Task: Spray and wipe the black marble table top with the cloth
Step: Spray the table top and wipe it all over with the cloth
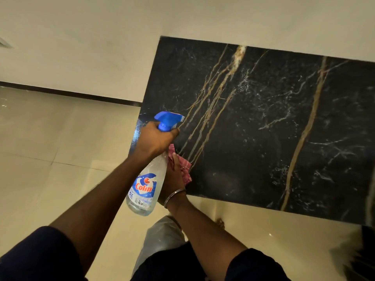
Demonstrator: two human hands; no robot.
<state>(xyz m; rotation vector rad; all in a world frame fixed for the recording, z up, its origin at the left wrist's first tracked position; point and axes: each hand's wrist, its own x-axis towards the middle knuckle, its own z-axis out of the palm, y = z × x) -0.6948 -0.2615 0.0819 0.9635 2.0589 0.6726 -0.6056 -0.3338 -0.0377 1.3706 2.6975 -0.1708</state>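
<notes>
Gripping tilted spray bottle (146,185), left hand (155,138) points nozzle (181,118) over table top (263,138); right hand (174,177) presses cloth (185,167).

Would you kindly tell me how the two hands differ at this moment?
The left hand grips the spray bottle by its neck, held over the table top edge; the right hand lies lower, resting on the pink cloth. The right wrist wears a metal bangle; the left is bare. Both are at the table's same corner.
</notes>
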